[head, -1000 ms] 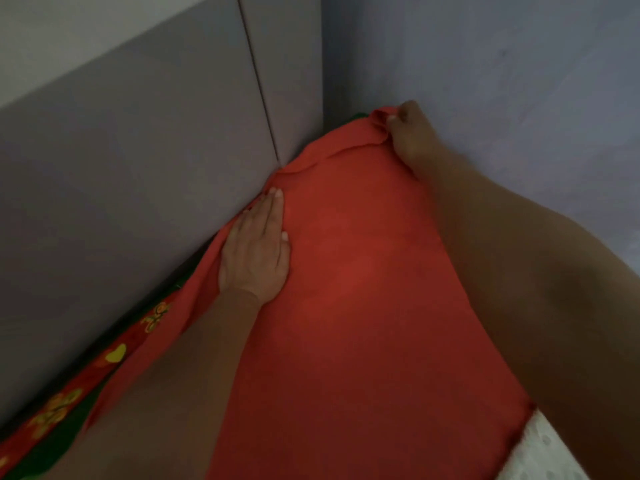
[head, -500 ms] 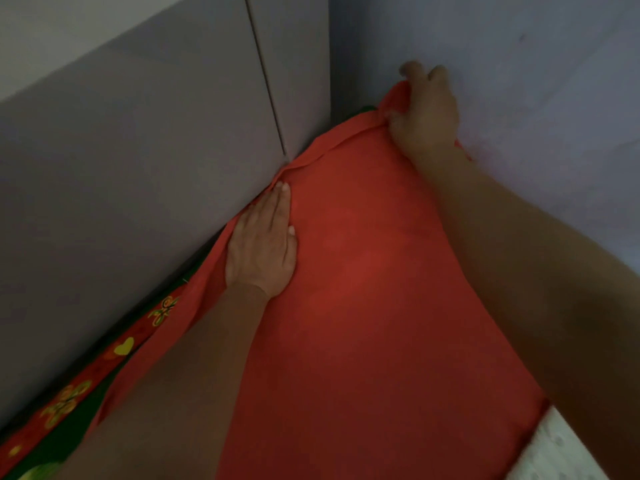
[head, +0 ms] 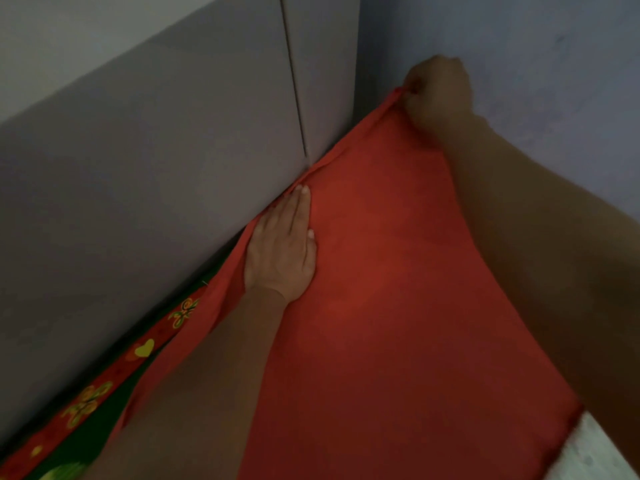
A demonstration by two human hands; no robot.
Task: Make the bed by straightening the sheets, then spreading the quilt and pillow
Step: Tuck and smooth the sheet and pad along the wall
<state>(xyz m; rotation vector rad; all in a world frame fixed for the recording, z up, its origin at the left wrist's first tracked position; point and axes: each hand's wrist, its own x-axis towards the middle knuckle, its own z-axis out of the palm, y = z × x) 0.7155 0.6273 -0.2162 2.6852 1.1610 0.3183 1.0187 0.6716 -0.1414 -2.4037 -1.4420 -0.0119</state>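
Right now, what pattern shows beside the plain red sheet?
Red fabric band with yellow hearts and flowers; head view.

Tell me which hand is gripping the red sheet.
The right hand, up by the wall, grips a corner of the red sheet; the left hand only presses flat on it.

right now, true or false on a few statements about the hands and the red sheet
1. The left hand lies flat on the sheet. True.
2. The right hand rests open on the sheet. False: it pinches the sheet's corner, lifted up by the wall.
3. A flowered strip shows left of the sheet, along the headboard. True.
4. The left hand grips the headboard. False: it presses the sheet beside the headboard.
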